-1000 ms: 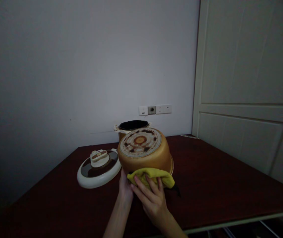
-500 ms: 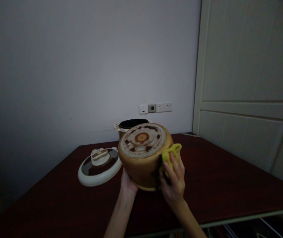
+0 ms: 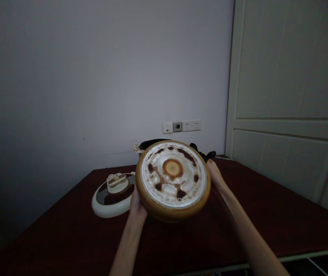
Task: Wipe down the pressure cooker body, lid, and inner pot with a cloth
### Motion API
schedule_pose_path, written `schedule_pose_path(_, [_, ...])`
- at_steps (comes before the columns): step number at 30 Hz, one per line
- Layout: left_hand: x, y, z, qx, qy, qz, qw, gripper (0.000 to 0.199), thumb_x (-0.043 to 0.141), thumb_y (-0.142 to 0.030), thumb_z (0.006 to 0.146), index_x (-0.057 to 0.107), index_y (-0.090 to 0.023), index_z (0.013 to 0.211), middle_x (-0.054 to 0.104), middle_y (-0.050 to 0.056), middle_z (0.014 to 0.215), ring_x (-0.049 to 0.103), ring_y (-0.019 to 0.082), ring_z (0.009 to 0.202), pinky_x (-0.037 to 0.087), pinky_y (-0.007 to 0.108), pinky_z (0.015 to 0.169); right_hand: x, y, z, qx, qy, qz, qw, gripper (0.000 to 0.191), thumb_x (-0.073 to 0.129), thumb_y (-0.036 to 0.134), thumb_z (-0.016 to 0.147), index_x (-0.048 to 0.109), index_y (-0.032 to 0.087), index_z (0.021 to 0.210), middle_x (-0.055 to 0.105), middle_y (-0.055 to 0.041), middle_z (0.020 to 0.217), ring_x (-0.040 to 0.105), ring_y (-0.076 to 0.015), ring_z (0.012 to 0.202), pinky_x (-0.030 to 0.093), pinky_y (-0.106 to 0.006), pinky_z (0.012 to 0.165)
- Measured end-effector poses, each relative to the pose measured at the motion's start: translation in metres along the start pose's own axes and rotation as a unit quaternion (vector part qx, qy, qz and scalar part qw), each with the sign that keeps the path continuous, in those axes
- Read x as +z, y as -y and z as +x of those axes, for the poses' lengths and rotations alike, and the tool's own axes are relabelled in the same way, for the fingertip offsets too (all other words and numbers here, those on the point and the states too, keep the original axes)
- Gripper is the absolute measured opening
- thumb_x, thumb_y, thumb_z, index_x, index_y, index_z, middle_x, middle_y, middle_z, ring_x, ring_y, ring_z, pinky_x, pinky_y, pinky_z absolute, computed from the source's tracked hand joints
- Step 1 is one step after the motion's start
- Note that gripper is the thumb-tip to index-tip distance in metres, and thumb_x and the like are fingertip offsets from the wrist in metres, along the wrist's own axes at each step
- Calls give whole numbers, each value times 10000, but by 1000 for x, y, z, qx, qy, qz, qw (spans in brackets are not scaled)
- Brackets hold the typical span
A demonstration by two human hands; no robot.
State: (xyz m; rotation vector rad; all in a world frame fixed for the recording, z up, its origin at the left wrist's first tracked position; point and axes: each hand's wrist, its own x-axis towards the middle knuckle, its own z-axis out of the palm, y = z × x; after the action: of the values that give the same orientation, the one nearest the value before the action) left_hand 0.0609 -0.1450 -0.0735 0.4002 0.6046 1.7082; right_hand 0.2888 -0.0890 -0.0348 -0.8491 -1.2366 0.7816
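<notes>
A round brown-yellow pot (image 3: 173,215) is held up and tilted so that its pale base, stained with dark brown patches, faces me. My left hand (image 3: 137,205) grips the pot at its lower left side, its fingers hidden behind the wall. At the pot's right edge is my right hand (image 3: 215,174), reaching round behind it. Its fingers are mostly out of sight, and no yellow cloth shows. A black part (image 3: 208,155), possibly a handle or cord, juts out just above that hand.
On the dark red table (image 3: 66,230), a white-rimmed glass lid (image 3: 110,210) lies left of the pot. Behind the pot, another dark-mouthed vessel (image 3: 149,144) is largely covered. Wall sockets (image 3: 191,125) are at the back, and a white panelled door (image 3: 284,153) stands at right.
The pot has turned so its base faces me more fully. My right hand has moved from the pot's near right side to behind its right edge, and the yellow cloth has gone from view.
</notes>
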Motion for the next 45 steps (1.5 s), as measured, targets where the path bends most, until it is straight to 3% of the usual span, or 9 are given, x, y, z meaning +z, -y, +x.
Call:
schedule_pose_path(8, [4,-23,-11,118,-9,193,974,420,668,-492,728,692,-105,892,725,94,816,669,202,765,515,288,719,15,28,51,92,262,-25,960,313,608,463,717,665,160,770,697,-42,666,623,-180,615,512,-301,587])
schedule_pose_path(12, [9,-30,-13,167,-18,264,950,519,678,-578,658,710,-79,800,706,97,713,637,194,686,479,259,630,33,48,70,102,326,-98,935,187,653,345,683,685,164,717,701,-42,677,626,-172,610,510,-279,555])
schedule_pose_path(15, [8,-31,-11,193,-22,292,937,558,666,-614,642,714,-74,773,687,89,665,611,183,645,452,247,588,48,60,79,34,352,-211,911,183,596,300,709,697,148,701,702,-61,691,616,-165,574,477,-257,510])
schedule_pose_path(21, [9,-31,-9,216,-16,301,929,529,640,-599,682,711,-83,769,688,97,699,595,177,650,436,232,576,76,86,77,-71,340,-363,865,218,529,248,736,684,141,627,657,-51,599,563,-156,533,413,-260,513])
schedule_pose_path(25, [8,-25,-7,240,-19,332,912,537,627,-617,679,688,-85,695,658,69,637,565,163,615,413,221,552,92,100,51,-143,314,-444,827,190,557,255,744,702,135,718,697,-115,768,617,-217,692,428,-304,626])
schedule_pose_path(29, [10,-15,-2,223,-23,322,920,549,624,-634,667,677,-87,662,639,51,589,565,159,589,402,222,526,103,104,10,-253,266,-558,744,293,453,277,837,701,123,860,703,-163,881,646,-252,779,448,-350,683])
schedule_pose_path(34, [26,-7,-3,156,-1,198,968,445,663,-517,719,706,-87,824,700,79,693,650,194,714,483,259,664,106,92,-31,-443,198,-611,626,239,483,175,809,681,78,903,685,-196,955,607,-320,961,427,-462,859])
schedule_pose_path(40, [35,-5,-9,116,-37,126,985,260,558,-326,869,687,-110,936,726,107,895,681,182,800,515,278,770,92,62,-54,-549,179,-586,569,383,436,196,870,598,16,1167,591,-220,1221,461,-376,1209,343,-559,1007])
schedule_pose_path(45, [29,-1,-5,76,-57,99,991,266,530,-323,887,663,-94,897,718,88,768,677,150,663,533,223,659,79,40,-77,-612,182,-538,551,376,402,158,898,581,3,1189,575,-207,1255,443,-356,1245,324,-558,1048])
